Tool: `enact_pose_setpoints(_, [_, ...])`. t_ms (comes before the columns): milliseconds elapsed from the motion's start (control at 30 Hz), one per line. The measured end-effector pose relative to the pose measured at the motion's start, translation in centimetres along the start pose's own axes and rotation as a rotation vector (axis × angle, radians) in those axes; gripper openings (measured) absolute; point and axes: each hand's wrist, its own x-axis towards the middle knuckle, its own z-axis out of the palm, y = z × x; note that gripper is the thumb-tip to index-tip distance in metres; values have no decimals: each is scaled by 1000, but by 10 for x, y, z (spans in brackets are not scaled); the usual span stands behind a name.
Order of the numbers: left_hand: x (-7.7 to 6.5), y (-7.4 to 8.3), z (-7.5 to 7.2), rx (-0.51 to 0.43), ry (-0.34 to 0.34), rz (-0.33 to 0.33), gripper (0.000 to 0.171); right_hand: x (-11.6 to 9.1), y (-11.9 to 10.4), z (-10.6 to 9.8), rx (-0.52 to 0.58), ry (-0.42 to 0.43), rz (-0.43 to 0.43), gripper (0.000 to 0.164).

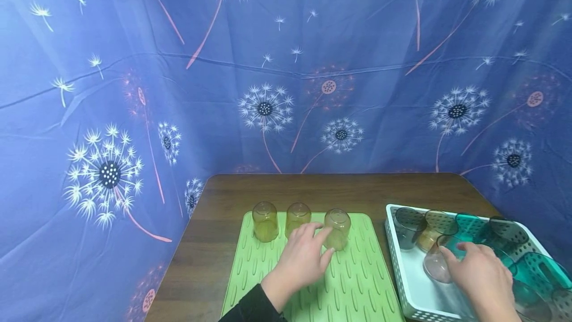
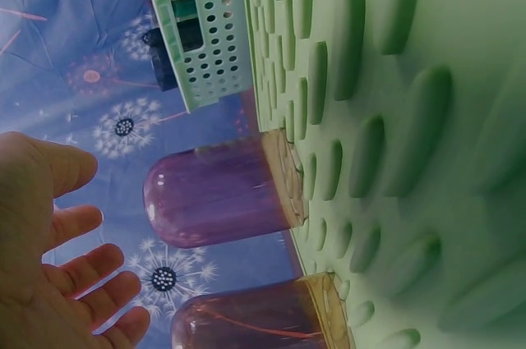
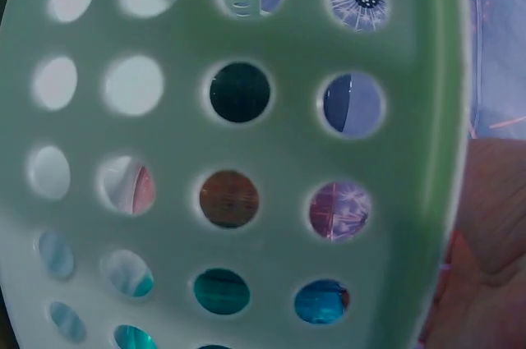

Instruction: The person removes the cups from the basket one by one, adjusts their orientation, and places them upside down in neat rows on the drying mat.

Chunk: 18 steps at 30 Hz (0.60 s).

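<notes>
Three amber-tinted drinking glasses stand upside down in a row on a green ridged mat: a left glass [image 1: 265, 222], a middle glass [image 1: 298, 216] and a right glass [image 1: 337, 230]. My left hand [image 1: 304, 257] hovers beside the right glass, its fingers spread and relaxed; the left wrist view shows a gap between the hand [image 2: 66, 259] and the nearest glass [image 2: 222, 193]. Inside the white basket, my right hand [image 1: 484, 275] grips a clear glass [image 1: 437, 265] near its rim. The basket wall [image 3: 181, 144] hides most of that grip in the right wrist view.
The white perforated basket [image 1: 399, 267] holds several more glasses, among them a grey glass [image 1: 407, 230], an amber glass [image 1: 429, 237] and a teal glass [image 1: 536, 272]. It stands right of the green mat [image 1: 357, 292] on a brown wooden table [image 1: 196, 257]. Blue dandelion-patterned cloth [image 1: 214, 113] surrounds the table.
</notes>
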Motion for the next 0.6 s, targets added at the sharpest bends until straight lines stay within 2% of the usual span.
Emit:
enact_pose_setpoints(133, [-1,1,1,-3,-2,-2,47,-2,-1,3,-3,53,-183,51])
enact_pose_setpoints(233, [-2,2,1,-15,-8,-5,47,-3,-1,6,-11,64,-278,39])
enact_pose_setpoints(400, [-2,3,1,-22,-9,-1,47,-3,0,10,-10,14,-320,25])
enact_pose_setpoints(500, [-1,3,0,-16,-12,-1,47,-2,0,10,-16,-9,-314,14])
enact_pose_setpoints(600, [0,2,0,-19,-26,-13,48,0,-1,8,-17,-31,-288,13])
